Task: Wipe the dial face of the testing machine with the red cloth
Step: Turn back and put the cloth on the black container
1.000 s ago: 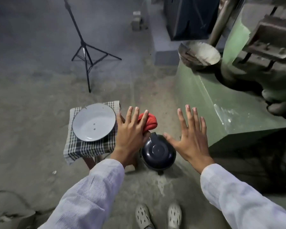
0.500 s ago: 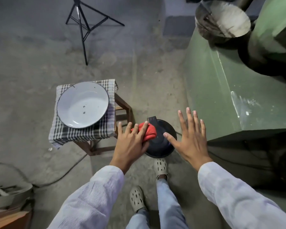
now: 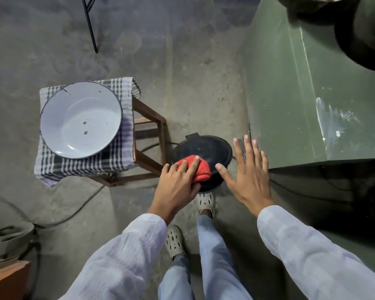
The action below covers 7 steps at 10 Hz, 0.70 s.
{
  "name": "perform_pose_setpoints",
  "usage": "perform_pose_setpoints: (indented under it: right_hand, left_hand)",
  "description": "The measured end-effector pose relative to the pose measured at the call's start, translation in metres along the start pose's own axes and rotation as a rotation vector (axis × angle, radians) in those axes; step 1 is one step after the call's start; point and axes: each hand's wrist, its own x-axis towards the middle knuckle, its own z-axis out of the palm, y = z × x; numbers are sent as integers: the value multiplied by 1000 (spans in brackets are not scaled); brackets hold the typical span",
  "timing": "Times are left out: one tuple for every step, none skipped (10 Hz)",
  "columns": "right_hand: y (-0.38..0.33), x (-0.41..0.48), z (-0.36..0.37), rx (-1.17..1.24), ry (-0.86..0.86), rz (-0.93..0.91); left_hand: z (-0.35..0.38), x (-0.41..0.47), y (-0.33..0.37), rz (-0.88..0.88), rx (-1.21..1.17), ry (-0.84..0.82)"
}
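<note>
The red cloth [image 3: 198, 171] is bunched under the fingers of my left hand [image 3: 178, 187], which holds it in front of a round black object [image 3: 204, 148] low by the floor. To the right of that object my right hand [image 3: 247, 174] hovers flat, fingers spread, holding nothing. The green body of the testing machine [image 3: 301, 94] fills the right side. No dial face is visible in this view.
A wooden stool [image 3: 152, 139] draped with a checked cloth [image 3: 85, 167] carries a pale enamel bowl [image 3: 80, 120] on the left. A tripod leg [image 3: 89, 24] stands at the top. Cables run over the concrete floor [image 3: 74, 213]. My feet in clogs [image 3: 206, 201] are below.
The view has tilted further down toward the floor and my feet. My left hand with the red cloth now lies lower against the black round object. My right hand stays spread.
</note>
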Motion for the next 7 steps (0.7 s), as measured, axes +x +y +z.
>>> perform_pose_setpoints:
  right_hand:
    - [4,3,7,-6,-12,9]
    - [10,6,27,-15,-41,19]
    - [13,7,43,-20,-63,24]
    - [20,11,69,-11,-95,33]
    - [24,12,78,-19,-115,39]
    - [27,14,78,-28,-121,29]
    - [27,15,73,-22,-104,31]
  left_hand:
    - [6,5,4,16,-1,12]
    - [26,15,8,45,-18,-8]
    - [42,25,6,55,-6,-45]
    - [69,46,3,63,-14,-64]
    - [77,54,4,49,-13,-54]
    - [73,57,8,45,-23,-7]
    - [67,57,8,41,-23,50]
